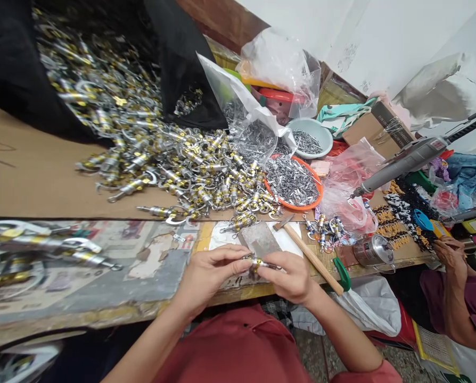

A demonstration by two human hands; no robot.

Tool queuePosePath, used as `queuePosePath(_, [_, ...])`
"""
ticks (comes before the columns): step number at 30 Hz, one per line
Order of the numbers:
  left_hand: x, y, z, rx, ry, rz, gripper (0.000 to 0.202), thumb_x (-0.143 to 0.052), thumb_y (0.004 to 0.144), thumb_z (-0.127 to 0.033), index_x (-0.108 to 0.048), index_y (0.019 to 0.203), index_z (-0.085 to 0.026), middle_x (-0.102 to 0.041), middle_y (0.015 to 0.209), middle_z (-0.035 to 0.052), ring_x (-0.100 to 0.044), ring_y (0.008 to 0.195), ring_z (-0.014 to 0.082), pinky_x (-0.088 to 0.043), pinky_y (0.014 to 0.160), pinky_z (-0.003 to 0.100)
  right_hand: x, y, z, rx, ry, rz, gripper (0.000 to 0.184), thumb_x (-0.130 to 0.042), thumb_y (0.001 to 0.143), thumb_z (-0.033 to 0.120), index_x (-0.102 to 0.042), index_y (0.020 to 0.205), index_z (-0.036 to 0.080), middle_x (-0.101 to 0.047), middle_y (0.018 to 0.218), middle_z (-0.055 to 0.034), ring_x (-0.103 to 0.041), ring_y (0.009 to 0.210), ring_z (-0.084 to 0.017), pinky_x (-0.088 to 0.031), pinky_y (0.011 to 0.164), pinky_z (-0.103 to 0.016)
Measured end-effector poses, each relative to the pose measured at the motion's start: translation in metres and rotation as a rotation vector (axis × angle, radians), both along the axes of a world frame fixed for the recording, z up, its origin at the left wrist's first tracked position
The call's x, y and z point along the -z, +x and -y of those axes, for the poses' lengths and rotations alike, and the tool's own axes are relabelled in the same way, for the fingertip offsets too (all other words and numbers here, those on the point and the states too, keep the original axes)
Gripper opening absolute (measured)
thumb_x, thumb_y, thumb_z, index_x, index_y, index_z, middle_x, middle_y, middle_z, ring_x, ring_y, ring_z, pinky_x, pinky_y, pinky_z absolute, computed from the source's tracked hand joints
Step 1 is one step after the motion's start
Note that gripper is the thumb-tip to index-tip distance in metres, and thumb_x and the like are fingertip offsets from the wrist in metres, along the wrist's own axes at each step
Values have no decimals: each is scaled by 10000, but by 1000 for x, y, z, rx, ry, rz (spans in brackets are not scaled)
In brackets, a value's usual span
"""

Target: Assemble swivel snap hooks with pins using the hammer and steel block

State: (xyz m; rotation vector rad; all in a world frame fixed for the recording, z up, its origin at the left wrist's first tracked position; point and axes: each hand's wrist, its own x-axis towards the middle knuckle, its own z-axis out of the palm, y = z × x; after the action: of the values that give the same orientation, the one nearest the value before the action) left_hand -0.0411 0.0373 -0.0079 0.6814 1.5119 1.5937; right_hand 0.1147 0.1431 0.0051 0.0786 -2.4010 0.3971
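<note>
My left hand (210, 274) and my right hand (289, 276) meet at the near table edge, both pinched on one small silver and gold metal clasp (257, 262) held between the fingertips. Just behind it lies a flat grey metal block (260, 238) on white paper. A large heap of the same silver and gold clasps (174, 159) spreads over brown cardboard (30, 175) beyond my hands. A wooden-handled hammer (312, 258) lies to the right of my right hand.
An orange bowl (316, 199) of small silver parts, a white bowl (328, 139), plastic bags (278, 64) and a grey power tool (405, 159) fill the right side. Another person's hand (449, 252) works at far right. More clasps (42, 244) lie at left.
</note>
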Motion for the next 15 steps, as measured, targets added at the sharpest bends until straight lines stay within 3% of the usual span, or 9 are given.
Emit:
queuePosePath(2, [-2,-2,-1,50,11,-61,81,-741,546,-251,-745,614,-209,-736,743,51,-668,718,202,-546,674,278,1,3,-1,-32,98,-5,214,-455,855,87,-603,998,148,-654,916,-111,-609,906,-182,-529,698,-286])
queuePosePath(5, [-5,-4,-2,113,43,-195,75,-720,586,-279,-745,615,-215,-727,716,50,-663,679,197,-543,650,283,-2,5,-4,-63,128,38,233,-453,862,108,-603,1034,156,-660,959,-119,-607,950,-202,-539,720,-315])
queuePosePath(10, [-14,-7,-1,196,86,-401,144,-672,652,-336,-734,606,-214,-709,695,52,-654,664,191,-533,625,271,-2,5,-5,-72,31,86,248,-461,855,115,-617,1038,174,-661,986,-121,-621,940,-202,-546,737,-327])
queuePosePath(15, [-19,-12,1,243,114,-485,153,-655,674,-343,-724,613,-221,-695,720,47,-644,680,181,-523,659,268,3,6,-3,6,-70,89,297,-405,856,109,-645,999,209,-677,952,-86,-646,861,-158,-548,685,-274])
